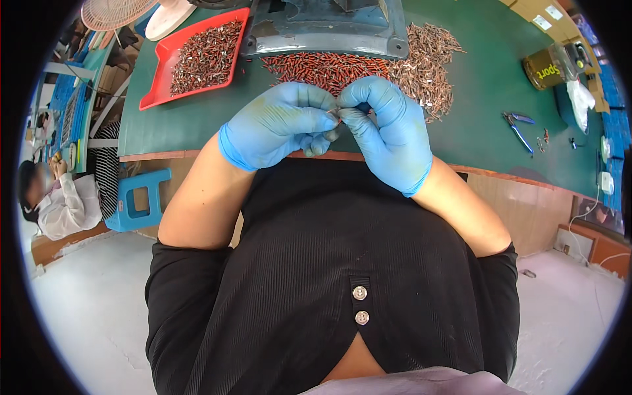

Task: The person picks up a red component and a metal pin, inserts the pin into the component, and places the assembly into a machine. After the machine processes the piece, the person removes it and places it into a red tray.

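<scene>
Both hands are wearing blue gloves and meeting right over the near edge of the green desk (487,79). The left hand (280,125) is curling nearly closed, thumb and forefinger pinching toward the middle, the other fingers tucking under. The right hand (388,128) is doing the same from the other side, fingertips pressing in against the left ones. Between them they're gripping a tiny metal part (334,116), and honestly only a sliver of it is showing, so I can't tell its shape or how each hand is sharing the hold.

Just behind the hands a pile of small red pieces (322,66) is lying on the desk, running into a heap of brownish metal bits (428,66) on the right. A red tray (158,85) with more of those bits is sitting at the left. A grey machine base (329,29) is getting cut off by the top edge. Blue-handled pliers (519,128) are lying well off to the right, and a seated person (56,197) is showing blurred at the far left.
</scene>
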